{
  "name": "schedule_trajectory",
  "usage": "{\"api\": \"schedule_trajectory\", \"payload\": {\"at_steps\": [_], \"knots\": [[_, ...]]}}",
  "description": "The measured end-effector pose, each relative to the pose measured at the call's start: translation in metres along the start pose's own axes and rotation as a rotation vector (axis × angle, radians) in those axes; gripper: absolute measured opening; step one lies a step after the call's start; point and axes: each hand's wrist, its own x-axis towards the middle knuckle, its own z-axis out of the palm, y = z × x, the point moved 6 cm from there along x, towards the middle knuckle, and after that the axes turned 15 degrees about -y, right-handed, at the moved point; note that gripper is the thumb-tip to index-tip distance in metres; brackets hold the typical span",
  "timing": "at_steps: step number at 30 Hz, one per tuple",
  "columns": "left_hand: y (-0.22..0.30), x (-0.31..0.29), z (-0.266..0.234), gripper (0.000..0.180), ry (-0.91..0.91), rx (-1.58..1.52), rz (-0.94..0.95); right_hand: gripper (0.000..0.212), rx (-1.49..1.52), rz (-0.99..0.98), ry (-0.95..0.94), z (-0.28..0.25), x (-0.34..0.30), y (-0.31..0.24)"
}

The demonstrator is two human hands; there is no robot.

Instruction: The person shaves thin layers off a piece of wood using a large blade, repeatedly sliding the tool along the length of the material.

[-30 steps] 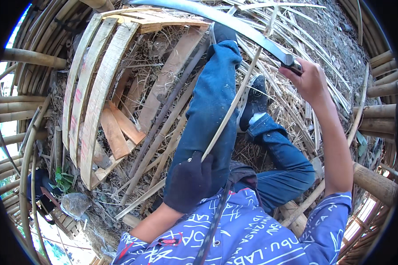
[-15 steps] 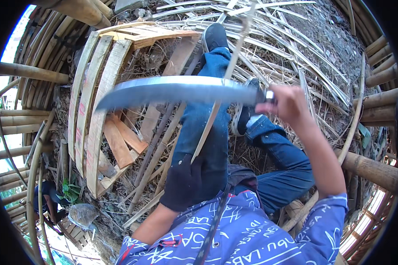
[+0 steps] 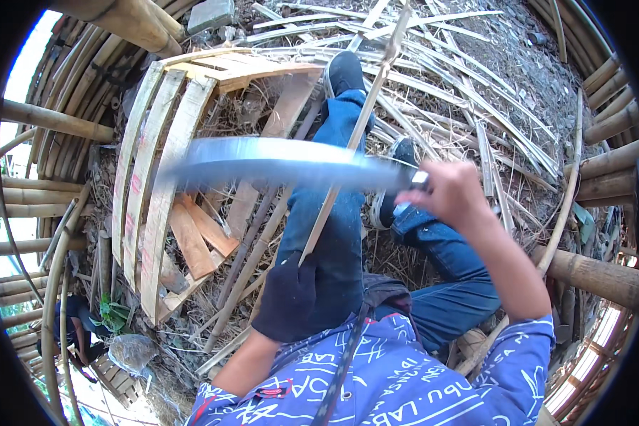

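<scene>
Bamboo poles [image 3: 600, 277] flank a left grip [image 3: 285, 299] pinching a strip [image 3: 360, 131] slanting ahead, right grip [image 3: 453, 190] clasping a knife [image 3: 270, 165].

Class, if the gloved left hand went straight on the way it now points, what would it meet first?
Besides the thin strip it grips, the left hand would probably meet the blurred knife blade, which crosses ahead of it in the picture; how their heights compare is unclear.

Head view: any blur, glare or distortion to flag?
Head view: the long, curved steel machete is motion-blurred with a bright sheen; the black-gloved left hand looks sharper; the pale flat wooden crate slats look bowed; daylight behind the round tan bamboo poles at left washes out; corners go black.
</scene>
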Motion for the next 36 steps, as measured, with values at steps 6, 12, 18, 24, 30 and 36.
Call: {"api": "schedule_trajectory", "payload": {"at_steps": [6,12,18,24,30,36], "knots": [[0.016,-0.004,-0.006,0.018,-0.012,0.042,0.011,0.069,-0.007,0.291,0.062,-0.029,0.023,0.087],[-0.012,-0.001,0.001,0.019,-0.010,-0.427,-0.277,0.068,0.160,0.283,0.017,-0.023,0.026,0.058],[-0.017,-0.005,0.001,0.029,0.000,-0.434,-0.304,0.062,-0.212,-0.062,0.128,-0.022,0.032,0.039],[-0.017,0.003,0.005,0.017,-0.015,-0.519,-0.272,0.080,0.084,0.563,0.195,-0.048,0.028,0.167],[-0.034,-0.005,0.008,0.017,-0.134,-0.518,-0.209,0.064,0.531,0.587,0.090,0.039,-0.045,0.111],[-0.016,0.001,-0.006,0.023,0.027,-0.181,0.003,0.054,1.293,0.743,0.338,0.126,-0.093,0.045]]}}
